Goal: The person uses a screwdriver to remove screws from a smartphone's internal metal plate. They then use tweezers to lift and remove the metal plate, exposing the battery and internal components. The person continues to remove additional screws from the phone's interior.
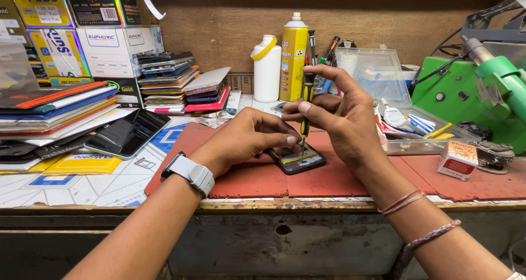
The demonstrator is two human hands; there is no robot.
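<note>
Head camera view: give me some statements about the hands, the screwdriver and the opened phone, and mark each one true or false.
1. The right hand holds a screwdriver upright, tip down on the opened phone. True.
2. The left hand lies flat on the bench, away from the phone. False: its fingers rest on the phone's edge.
3. The phone lies on a red mat. True.
4. The left wrist is bare. False: it wears a watch with a pale strap.
5. The yellow spray can lies on its side. False: it stands upright at the back.
</note>
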